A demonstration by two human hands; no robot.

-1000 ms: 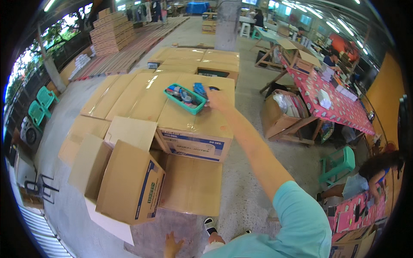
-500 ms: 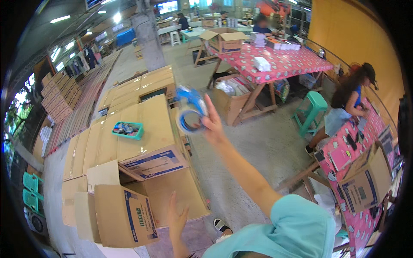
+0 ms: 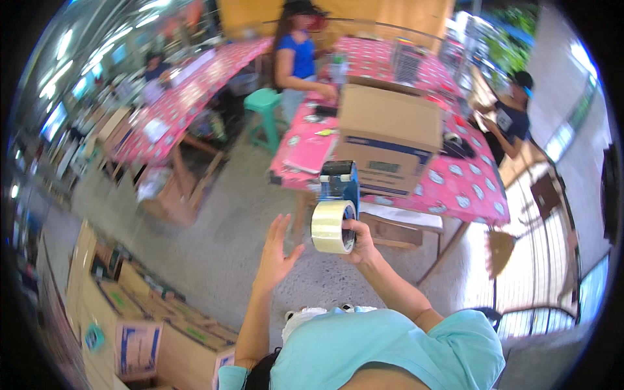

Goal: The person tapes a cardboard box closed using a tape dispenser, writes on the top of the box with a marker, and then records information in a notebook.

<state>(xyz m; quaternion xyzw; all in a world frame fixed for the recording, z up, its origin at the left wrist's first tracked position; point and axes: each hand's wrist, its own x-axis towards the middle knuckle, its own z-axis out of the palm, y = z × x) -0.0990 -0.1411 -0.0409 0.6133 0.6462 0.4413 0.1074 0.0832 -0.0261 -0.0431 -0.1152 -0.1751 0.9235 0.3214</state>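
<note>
**Tape dispenser held up in right hand**

A blue handheld tape dispenser with a clear tape roll (image 3: 336,211) is gripped in the right hand (image 3: 359,242), fingers closed around its handle, raised at chest height. The left hand (image 3: 275,250) is held just beside it, fingers spread, nothing grasped. Beyond the dispenser, a brown cardboard box (image 3: 389,138) is seen on a table with a red patterned cloth (image 3: 455,185). Folded cardboard boxes (image 3: 140,322) are noted on the floor at lower left.

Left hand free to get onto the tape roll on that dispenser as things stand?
Probably yes. The left hand is open and empty, raised just beside the tape roll, which the right hand holds up on the blue tape dispenser. Nothing shows in the gap between them.
</note>
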